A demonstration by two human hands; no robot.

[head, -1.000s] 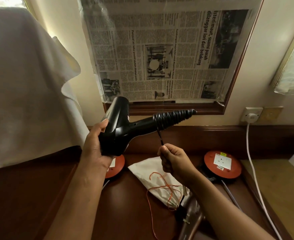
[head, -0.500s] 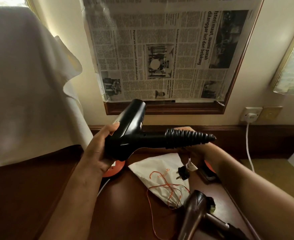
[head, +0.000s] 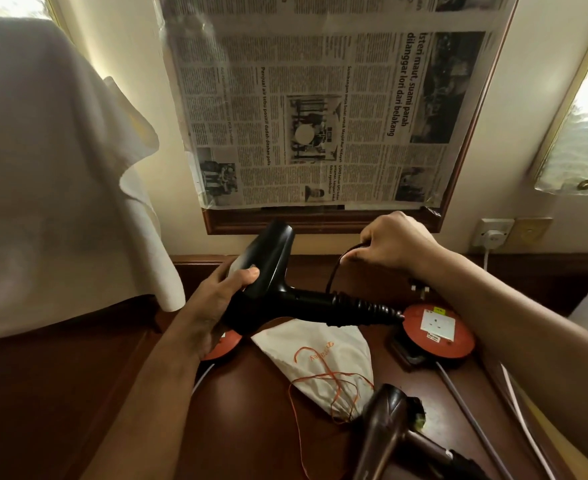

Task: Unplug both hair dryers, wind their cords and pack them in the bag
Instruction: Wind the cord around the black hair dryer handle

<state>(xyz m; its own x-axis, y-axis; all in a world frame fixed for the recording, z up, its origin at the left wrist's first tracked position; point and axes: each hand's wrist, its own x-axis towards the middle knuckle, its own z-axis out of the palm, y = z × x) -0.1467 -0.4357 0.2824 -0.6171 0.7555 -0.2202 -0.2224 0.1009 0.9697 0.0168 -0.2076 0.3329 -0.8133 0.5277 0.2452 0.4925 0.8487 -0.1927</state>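
Note:
My left hand (head: pixel 221 296) grips the barrel of a black hair dryer (head: pixel 272 271) held above the desk, its handle pointing right. Black cord is coiled in tight turns around the handle (head: pixel 362 310). My right hand (head: pixel 394 242) holds the loose end of the cord (head: pixel 334 271) above and behind the handle. The cord's plug (head: pixel 420 291) hangs just below my right wrist. A white drawstring bag (head: pixel 317 362) with orange strings lies on the desk under the dryer. A second, brown hair dryer (head: pixel 386 434) lies at the bottom right.
Two orange round extension reels lie on the dark wooden desk (head: pixel 119 393): one (head: pixel 438 332) to the right, one (head: pixel 223 344) partly under my left hand. A wall socket (head: pixel 493 232) holds a white plug. White cloth (head: pixel 53 168) hangs at the left. Newspaper (head: pixel 320 109) covers the mirror.
My right hand has carried the cord up from under the handle to above it. The dryer has dropped lower and tilted, and the plug now hangs by my right wrist.

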